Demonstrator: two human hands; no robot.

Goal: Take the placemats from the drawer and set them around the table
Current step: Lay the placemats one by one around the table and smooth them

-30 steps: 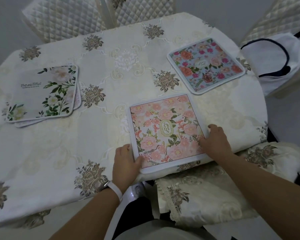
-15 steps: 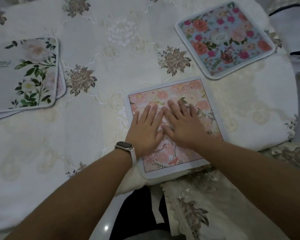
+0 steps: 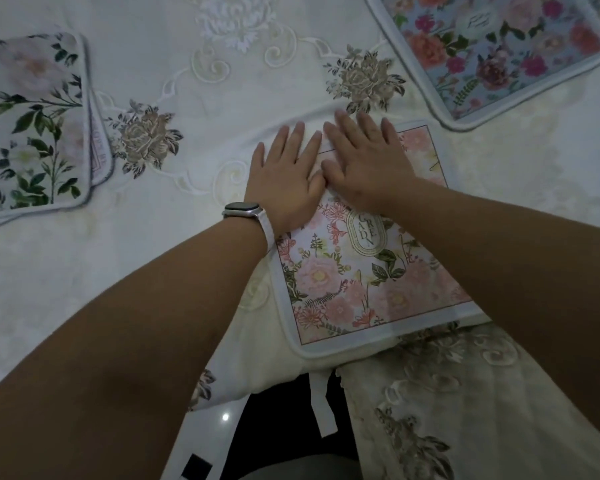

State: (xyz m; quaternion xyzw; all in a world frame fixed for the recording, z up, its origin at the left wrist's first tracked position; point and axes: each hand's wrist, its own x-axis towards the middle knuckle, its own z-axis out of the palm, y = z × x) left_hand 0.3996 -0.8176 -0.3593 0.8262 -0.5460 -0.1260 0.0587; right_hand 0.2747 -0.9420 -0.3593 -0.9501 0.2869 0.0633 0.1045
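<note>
The pink flower placemat (image 3: 361, 271) is being pressed flat on the tablecloth (image 3: 187, 237) by the left hand (image 3: 284, 181) and right hand (image 3: 364, 164), fingers spread open, nothing gripped.

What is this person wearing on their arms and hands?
Very little. Both forearms are bare, with no sleeves in view, and neither the left hand nor the right hand has a glove or visible ring. The only item is a smartwatch on the left wrist, with a dark rectangular face and a pale strap.
</note>
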